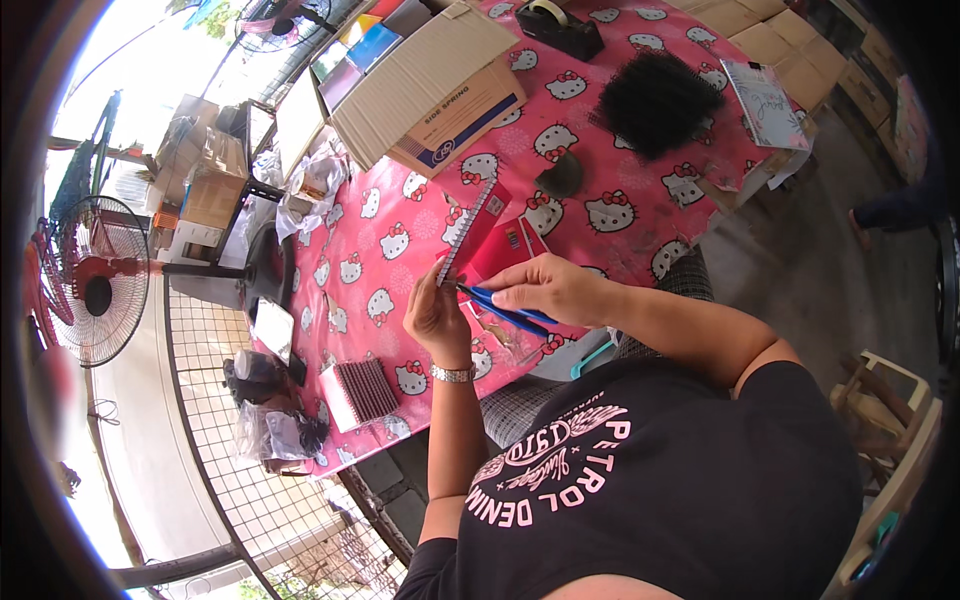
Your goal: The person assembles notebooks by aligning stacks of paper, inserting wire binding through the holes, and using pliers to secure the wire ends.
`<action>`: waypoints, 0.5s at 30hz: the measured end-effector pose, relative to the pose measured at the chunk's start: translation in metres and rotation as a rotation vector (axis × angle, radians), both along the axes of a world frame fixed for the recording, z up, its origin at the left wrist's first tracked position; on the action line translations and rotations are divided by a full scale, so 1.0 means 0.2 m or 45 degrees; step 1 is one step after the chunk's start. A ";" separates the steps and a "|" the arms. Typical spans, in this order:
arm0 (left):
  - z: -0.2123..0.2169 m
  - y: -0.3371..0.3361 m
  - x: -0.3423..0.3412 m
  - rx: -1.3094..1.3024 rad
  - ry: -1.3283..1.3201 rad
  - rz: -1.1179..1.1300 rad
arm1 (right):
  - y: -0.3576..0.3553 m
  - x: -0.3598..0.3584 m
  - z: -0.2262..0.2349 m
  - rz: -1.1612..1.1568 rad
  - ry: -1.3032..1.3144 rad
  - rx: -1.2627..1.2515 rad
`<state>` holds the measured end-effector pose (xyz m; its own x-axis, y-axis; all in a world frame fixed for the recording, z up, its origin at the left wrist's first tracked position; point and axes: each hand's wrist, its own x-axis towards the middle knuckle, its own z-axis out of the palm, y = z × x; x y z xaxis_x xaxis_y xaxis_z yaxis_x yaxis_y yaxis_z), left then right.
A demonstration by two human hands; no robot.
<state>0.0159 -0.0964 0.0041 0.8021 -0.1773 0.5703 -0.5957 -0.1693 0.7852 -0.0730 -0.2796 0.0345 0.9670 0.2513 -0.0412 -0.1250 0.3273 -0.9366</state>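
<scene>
My left hand (436,318), with a watch on the wrist, pinches a spiral notebook (484,222) by its near end. The notebook is tilted up, showing its white coil edge and a pink-red cover. My right hand (553,290) is closed around blue-handled pliers (522,319). The jaws of the pliers are at the notebook's near end, close to my left fingers; whether they grip the coil is too small to tell. Beneath the notebook lies another pink-red cover or booklet (520,243), partly hidden.
The pink patterned tablecloth (395,280) carries a cardboard box (440,110), a black tape dispenser (560,28), a heap of black wiry coils (660,103), a dark curved piece (561,176) and stacked spiral notebooks (362,392). A notebook (762,105) lies far right. A fan (98,285) stands left.
</scene>
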 end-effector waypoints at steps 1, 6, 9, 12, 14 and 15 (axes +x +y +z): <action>-0.01 0.02 0.01 -0.102 0.083 0.033 | 0.01 0.00 -0.02 -0.068 -0.050 0.061; 0.00 0.24 0.10 -0.663 0.492 0.404 | -0.28 -0.02 -0.18 -0.897 -0.648 -0.915; -0.33 0.61 0.13 -0.341 0.851 0.733 | -0.48 -0.09 -0.53 -0.950 -0.465 -1.494; -0.76 1.21 0.06 0.503 0.824 1.118 | -0.49 -0.04 -0.70 -0.751 -0.511 -1.748; -0.77 1.08 0.04 0.793 0.303 1.282 | -0.59 0.04 -0.70 -0.792 -0.465 -1.716; -0.73 0.95 0.03 0.926 0.033 1.332 | -0.71 0.10 -0.72 -0.943 -0.454 -1.691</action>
<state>0.0221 0.0935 -0.1412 0.7570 0.2797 0.5905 0.0959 -0.9415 0.3231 -0.0526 -0.4218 -0.1093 0.8620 -0.2966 0.4112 -0.0326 -0.8418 -0.5388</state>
